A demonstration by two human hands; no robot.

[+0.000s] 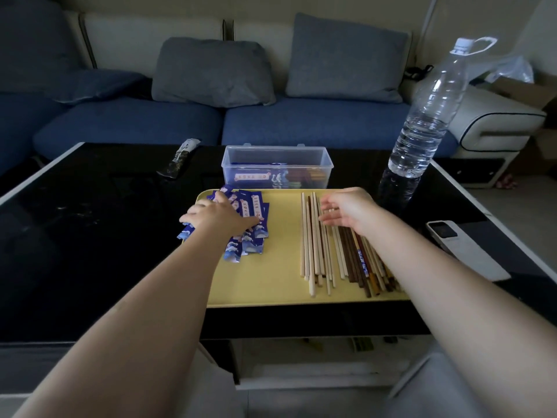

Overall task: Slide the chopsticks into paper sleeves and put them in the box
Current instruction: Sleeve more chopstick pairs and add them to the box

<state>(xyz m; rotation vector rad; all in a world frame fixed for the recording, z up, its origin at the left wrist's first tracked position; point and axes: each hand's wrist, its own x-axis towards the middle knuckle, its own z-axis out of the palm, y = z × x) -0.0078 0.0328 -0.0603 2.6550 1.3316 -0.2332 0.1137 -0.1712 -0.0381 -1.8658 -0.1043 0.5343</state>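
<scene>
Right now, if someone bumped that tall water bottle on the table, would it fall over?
Probably. The water bottle is tall and narrow, so likely tippy. It looks roughly half full, which should steady it slightly. Its thin clear plastic would probably dent, not break.

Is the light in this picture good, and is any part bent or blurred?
Head view: dim room; the black table reflects faintly, the yellow tray is brightest. The wide lens bends the water bottle and table edges. The right hand is slightly blurred.

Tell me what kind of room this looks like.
Probably a home living room: a blue sofa with grey cushions sits behind a low black coffee table, with a remote on it.
</scene>
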